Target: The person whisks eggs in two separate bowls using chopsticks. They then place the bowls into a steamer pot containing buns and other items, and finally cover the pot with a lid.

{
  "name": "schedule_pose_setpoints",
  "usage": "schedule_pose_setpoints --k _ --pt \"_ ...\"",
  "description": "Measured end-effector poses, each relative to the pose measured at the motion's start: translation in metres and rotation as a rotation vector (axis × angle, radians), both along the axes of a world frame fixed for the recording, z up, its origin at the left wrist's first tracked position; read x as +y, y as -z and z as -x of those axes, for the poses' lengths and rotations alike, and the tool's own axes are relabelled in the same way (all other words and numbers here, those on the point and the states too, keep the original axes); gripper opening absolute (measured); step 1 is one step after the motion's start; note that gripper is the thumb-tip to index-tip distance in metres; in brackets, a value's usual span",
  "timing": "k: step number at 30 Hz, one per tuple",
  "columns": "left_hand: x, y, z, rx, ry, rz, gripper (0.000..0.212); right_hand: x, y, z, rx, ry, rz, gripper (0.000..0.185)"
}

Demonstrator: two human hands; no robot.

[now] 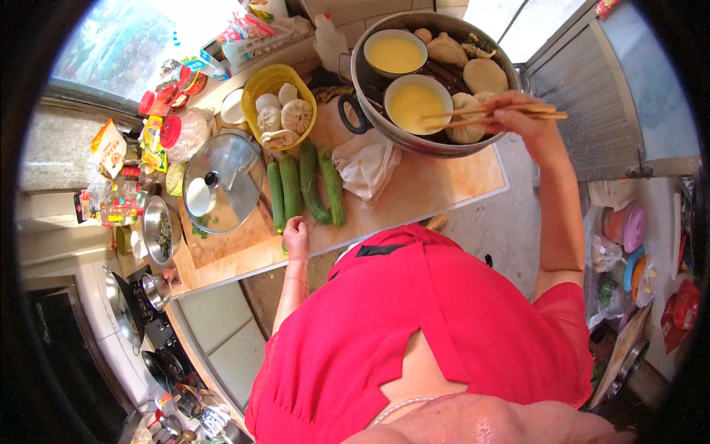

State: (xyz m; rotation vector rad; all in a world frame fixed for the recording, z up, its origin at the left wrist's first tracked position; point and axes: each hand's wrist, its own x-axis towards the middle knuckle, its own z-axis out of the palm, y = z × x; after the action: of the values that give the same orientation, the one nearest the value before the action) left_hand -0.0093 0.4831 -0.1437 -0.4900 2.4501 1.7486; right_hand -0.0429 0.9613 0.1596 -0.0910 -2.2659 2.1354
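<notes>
My right hand (pixel 511 117) grips a pair of wooden chopsticks (pixel 537 112) above the right rim of a large metal steamer pot (pixel 438 149). The chopsticks' tips reach into the nearer bowl (pixel 417 105), which holds a pale yellow egg-like mixture. Behind it, a second bowl (pixel 395 52) holds the same yellow stuff. Round the bowls lie steamed buns (pixel 486 76), a folded dough piece (pixel 447 50) and an egg (pixel 423 36). My left hand (pixel 297 237), fingers curled, is at the near end of a long green gourd (pixel 291 186); whether it grips the gourd is unclear.
More green gourds (pixel 331 186), a white cloth (pixel 366 165) and a yellow basket (pixel 308 131) of buns and eggs share the counter (pixel 432 186). A glass lid (pixel 236 194) lies left of them. Jars and seasoning packets line the window side; a metal bowl (pixel 155 230) stands near the stove.
</notes>
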Motion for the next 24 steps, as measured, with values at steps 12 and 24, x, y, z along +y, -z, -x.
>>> schedule_pose_setpoints --k 12,24 --pt "-0.001 -0.002 0.0 -0.012 0.028 0.032 0.016 0.018 0.021 0.01 -0.084 0.025 0.006 0.019" --pt "-0.01 0.004 -0.002 0.011 0.001 -0.016 0.016 0.022 0.023 0.023 -0.012 0.169 0.181 0.022"
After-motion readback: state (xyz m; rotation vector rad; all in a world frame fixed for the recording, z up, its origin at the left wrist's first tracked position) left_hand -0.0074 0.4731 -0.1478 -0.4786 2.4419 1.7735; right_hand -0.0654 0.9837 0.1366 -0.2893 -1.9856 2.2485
